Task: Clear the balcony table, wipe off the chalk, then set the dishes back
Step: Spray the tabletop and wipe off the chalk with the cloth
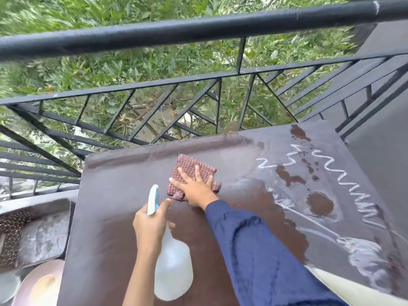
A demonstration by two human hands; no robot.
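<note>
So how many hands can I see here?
2. The right hand presses flat on the cloth mid-table; the left hand grips the spray bottle nearer the camera. Neither is hidden.

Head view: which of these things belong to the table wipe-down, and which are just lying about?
In the job:
table
chalk, still on the right side
cloth under the flat right hand
bottle gripped by the left hand
dishes, off the table at lower left

Just there:
railing
foliage
</note>
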